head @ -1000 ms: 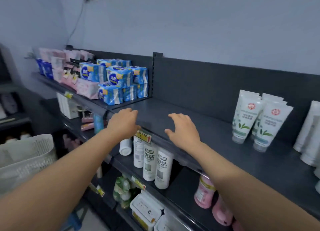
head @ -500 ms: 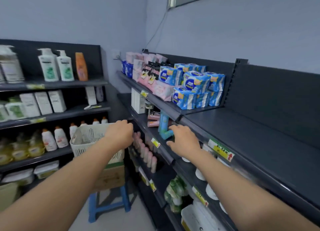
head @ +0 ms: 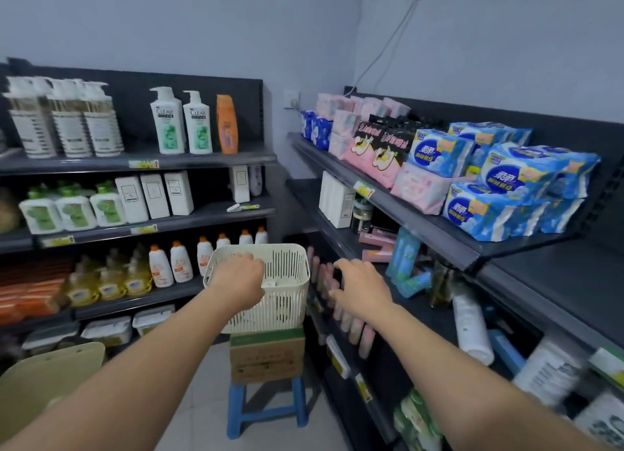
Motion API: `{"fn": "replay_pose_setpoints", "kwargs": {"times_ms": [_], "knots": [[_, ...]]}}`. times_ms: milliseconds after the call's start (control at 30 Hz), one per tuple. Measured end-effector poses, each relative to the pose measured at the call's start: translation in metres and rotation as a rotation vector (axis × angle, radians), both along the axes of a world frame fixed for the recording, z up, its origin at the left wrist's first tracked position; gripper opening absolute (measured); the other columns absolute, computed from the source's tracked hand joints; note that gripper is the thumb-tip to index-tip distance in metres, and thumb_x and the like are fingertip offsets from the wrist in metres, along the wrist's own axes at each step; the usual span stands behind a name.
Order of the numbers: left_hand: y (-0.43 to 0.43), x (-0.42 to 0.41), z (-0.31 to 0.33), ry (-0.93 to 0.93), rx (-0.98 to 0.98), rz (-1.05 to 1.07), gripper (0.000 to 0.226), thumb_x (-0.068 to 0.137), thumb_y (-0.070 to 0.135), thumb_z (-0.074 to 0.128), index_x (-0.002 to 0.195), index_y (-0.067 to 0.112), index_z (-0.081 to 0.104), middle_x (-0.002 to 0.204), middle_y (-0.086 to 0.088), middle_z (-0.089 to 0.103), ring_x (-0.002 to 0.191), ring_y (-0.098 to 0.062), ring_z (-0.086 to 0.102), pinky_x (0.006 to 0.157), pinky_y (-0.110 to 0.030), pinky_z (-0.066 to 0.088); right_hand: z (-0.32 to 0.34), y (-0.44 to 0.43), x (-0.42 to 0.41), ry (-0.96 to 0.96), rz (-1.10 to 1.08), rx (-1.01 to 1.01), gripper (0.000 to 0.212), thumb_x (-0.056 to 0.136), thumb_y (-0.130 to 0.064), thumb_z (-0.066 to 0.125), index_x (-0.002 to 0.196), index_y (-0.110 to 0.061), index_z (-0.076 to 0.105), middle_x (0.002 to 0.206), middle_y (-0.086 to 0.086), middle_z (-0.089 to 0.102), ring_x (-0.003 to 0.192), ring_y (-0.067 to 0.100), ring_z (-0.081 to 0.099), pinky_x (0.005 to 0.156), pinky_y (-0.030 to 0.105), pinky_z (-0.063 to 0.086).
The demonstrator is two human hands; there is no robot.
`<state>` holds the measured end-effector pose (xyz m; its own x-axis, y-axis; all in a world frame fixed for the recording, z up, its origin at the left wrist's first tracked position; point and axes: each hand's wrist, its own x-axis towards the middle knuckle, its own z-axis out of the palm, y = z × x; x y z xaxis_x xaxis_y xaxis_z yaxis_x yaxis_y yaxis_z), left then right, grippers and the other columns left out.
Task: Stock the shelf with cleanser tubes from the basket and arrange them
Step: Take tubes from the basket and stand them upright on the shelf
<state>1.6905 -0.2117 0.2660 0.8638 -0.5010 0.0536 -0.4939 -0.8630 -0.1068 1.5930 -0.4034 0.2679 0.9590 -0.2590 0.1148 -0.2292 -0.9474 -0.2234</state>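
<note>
A cream slotted basket stands on a cardboard box atop a blue stool in the aisle corner. My left hand hovers over the basket's near left rim, fingers loosely bent, holding nothing. My right hand hangs in the air just right of the basket, fingers spread and relaxed, empty. Something small and white shows inside the basket; I cannot tell whether it is a tube. The dark top shelf at the right is bare in its near part.
Blue and pink pad packs fill the far part of the right top shelf. Pink bottles line the right lower shelf edge. Shampoo bottles and detergents stand on the left shelving. A pale green board sits at the lower left.
My view has swung left, from the empty shelf with the white tubes to the aisle corner. Both hands have moved from the shelf edge toward the basket, which now lies under them.
</note>
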Motion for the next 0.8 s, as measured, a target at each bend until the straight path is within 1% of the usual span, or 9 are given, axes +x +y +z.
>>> {"fn": "replay_pose_setpoints", "kwargs": {"times_ms": [100, 200, 300, 367, 467, 533, 600, 733, 800], "knots": [[0.011, 0.028, -0.01, 0.014, 0.002, 0.008, 0.029, 0.089, 0.032, 0.059, 0.112, 0.015, 0.055, 0.112, -0.005, 0.055, 0.104, -0.023, 0.053, 0.079, -0.034, 0.049, -0.009, 0.011, 0.032, 0.022, -0.002, -0.009, 0.05, 0.087, -0.033, 0.062, 0.131, -0.015, 0.047, 0.126, 0.008, 0.054, 0.121, 0.028, 0.045, 0.093, 0.038, 0.042], [0.022, 0.055, -0.023, 0.053, 0.001, 0.029, 0.027, 0.089, 0.029, 0.059, 0.111, 0.015, 0.055, 0.11, -0.004, 0.055, 0.101, -0.022, 0.053, 0.071, -0.032, 0.047, -0.019, 0.02, 0.061, 0.065, 0.013, -0.011, 0.04, 0.087, -0.032, 0.062, 0.121, -0.015, 0.05, 0.125, 0.008, 0.054, 0.121, 0.03, 0.044, 0.092, 0.04, 0.042], [0.027, 0.086, -0.038, 0.083, 0.01, 0.067, 0.03, 0.087, 0.029, 0.061, 0.113, 0.016, 0.056, 0.107, -0.004, 0.057, 0.096, -0.023, 0.056, 0.076, -0.035, 0.052, -0.032, 0.024, 0.096, 0.107, 0.011, 0.012, 0.04, 0.085, -0.031, 0.063, 0.121, -0.019, 0.051, 0.132, 0.008, 0.05, 0.129, 0.032, 0.04, 0.095, 0.047, 0.046], [0.027, 0.094, -0.043, 0.088, 0.039, 0.073, 0.03, 0.087, 0.03, 0.06, 0.113, 0.016, 0.056, 0.107, -0.005, 0.057, 0.097, -0.023, 0.056, 0.077, -0.035, 0.052, -0.037, 0.024, 0.106, 0.114, 0.012, 0.004, 0.042, 0.085, -0.032, 0.063, 0.124, -0.021, 0.052, 0.137, 0.008, 0.049, 0.129, 0.031, 0.041, 0.097, 0.05, 0.044], [0.024, 0.122, -0.057, 0.123, 0.053, 0.115, 0.029, 0.088, 0.029, 0.059, 0.113, 0.015, 0.055, 0.109, -0.005, 0.055, 0.097, -0.024, 0.056, 0.078, -0.037, 0.053, -0.051, 0.018, 0.14, 0.134, 0.052, -0.015, 0.036, 0.087, -0.03, 0.061, 0.121, -0.02, 0.055, 0.126, 0.007, 0.057, 0.121, 0.029, 0.048, 0.099, 0.047, 0.042], [0.02, 0.142, -0.065, 0.149, 0.04, 0.145, 0.03, 0.088, 0.03, 0.06, 0.113, 0.015, 0.055, 0.11, -0.004, 0.055, 0.098, -0.023, 0.056, 0.078, -0.038, 0.053, -0.057, 0.012, 0.164, 0.149, 0.069, -0.007, 0.037, 0.086, -0.029, 0.063, 0.121, -0.019, 0.054, 0.124, 0.008, 0.057, 0.121, 0.029, 0.047, 0.098, 0.045, 0.044], [0.014, 0.164, -0.07, 0.167, 0.024, 0.158, 0.029, 0.088, 0.03, 0.061, 0.112, 0.015, 0.056, 0.11, -0.003, 0.055, 0.098, -0.023, 0.057, 0.078, -0.037, 0.053, -0.061, 0.005, 0.189, 0.165, 0.082, 0.004, 0.041, 0.086, -0.029, 0.064, 0.124, -0.019, 0.053, 0.125, 0.007, 0.055, 0.12, 0.028, 0.046, 0.096, 0.044, 0.045], [-0.001, 0.204, -0.079, 0.191, 0.028, 0.188, 0.028, 0.088, 0.03, 0.06, 0.111, 0.014, 0.055, 0.111, -0.004, 0.055, 0.099, -0.024, 0.056, 0.078, -0.036, 0.051, -0.067, -0.013, 0.236, 0.193, 0.111, 0.006, 0.046, 0.089, -0.029, 0.064, 0.13, -0.018, 0.049, 0.132, 0.008, 0.05, 0.121, 0.029, 0.045, 0.096, 0.04, 0.042], [-0.01, 0.225, -0.085, 0.206, 0.03, 0.21, 0.028, 0.089, 0.028, 0.058, 0.112, 0.014, 0.055, 0.112, -0.005, 0.055, 0.101, -0.024, 0.056, 0.079, -0.037, 0.05, -0.069, -0.022, 0.259, 0.205, 0.125, -0.001, 0.046, 0.09, -0.03, 0.063, 0.131, -0.017, 0.048, 0.136, 0.01, 0.047, 0.124, 0.03, 0.044, 0.098, 0.04, 0.04]]}}
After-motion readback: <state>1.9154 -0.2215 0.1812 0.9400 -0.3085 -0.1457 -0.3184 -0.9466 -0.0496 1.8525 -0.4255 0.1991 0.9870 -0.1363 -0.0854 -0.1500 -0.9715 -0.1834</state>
